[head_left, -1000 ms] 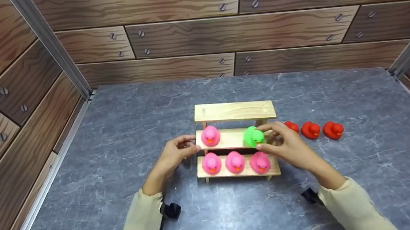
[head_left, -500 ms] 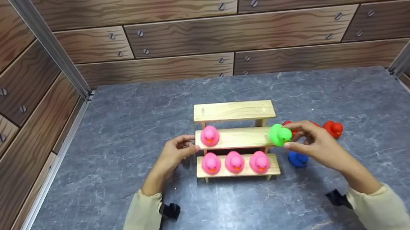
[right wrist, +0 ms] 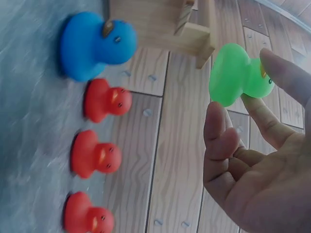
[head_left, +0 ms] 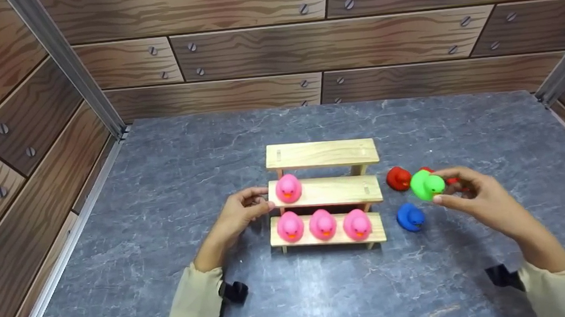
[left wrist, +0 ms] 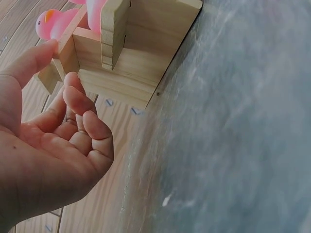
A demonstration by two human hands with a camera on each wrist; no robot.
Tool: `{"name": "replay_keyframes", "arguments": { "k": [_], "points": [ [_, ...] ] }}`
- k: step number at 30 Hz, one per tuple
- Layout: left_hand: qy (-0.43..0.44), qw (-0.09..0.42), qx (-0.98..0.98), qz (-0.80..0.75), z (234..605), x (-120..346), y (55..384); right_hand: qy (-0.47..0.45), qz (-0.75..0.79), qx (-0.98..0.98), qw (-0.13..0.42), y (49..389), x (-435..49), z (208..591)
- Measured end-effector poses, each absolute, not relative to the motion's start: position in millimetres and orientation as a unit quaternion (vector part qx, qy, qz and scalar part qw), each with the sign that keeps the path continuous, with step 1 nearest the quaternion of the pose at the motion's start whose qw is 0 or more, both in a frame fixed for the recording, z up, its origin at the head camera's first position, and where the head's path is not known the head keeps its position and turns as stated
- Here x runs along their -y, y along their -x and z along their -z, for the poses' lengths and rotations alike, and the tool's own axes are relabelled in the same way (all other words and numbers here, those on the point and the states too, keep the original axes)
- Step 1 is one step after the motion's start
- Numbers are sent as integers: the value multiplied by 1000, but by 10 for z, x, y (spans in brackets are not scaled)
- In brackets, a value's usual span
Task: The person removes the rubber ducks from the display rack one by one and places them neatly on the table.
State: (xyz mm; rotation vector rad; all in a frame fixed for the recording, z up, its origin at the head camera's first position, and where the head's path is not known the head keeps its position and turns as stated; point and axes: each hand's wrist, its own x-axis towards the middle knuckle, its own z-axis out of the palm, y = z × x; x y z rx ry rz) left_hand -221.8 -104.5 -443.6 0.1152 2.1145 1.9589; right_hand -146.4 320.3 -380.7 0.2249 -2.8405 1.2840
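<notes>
A three-tier wooden display stand (head_left: 332, 191) sits mid-table. One pink rubber duck (head_left: 288, 189) is at the left of its middle tier, and three more pink ducks line the bottom tier. At the stand's left end my left hand (head_left: 232, 219) pinches the edge of the middle tier between thumb and fingers, seen close up in the left wrist view. Right of the stand, my right hand (head_left: 489, 203) holds a green rubber duck (head_left: 425, 185) by thumb and fingertips. The right wrist view shows this green duck (right wrist: 231, 75) raised above the tabletop.
A blue duck (head_left: 410, 216) stands on the grey marbled table (head_left: 188, 155), just right of the stand. Behind it is a row of three red ducks (head_left: 398, 179), partly covered by the green duck and right hand. Wood-patterned panels (head_left: 255, 51) wall the back and sides.
My right hand has carried the green duck from the right part of the middle tier out to the right, over the red ducks. The blue duck has come into sight. My left hand stays put.
</notes>
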Motion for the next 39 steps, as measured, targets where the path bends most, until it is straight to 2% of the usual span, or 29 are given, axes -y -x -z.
{"name": "replay_keyframes", "arguments": {
  "k": [13, 23, 39],
  "points": [
    [-46, 127, -722, -679, 4447, 1058, 2218, -65, -381, 922, -15, 1435, -3475, 3951],
    [-43, 129, -720, -680, 4434, 1054, 2212, -25, -371, 923, -97, 1444, -3648, 4016],
    [-53, 128, -723, -676, 4445, 1057, 2218, -43, -350, 924, -147, 1474, -3796, 4158]
  ]
}}
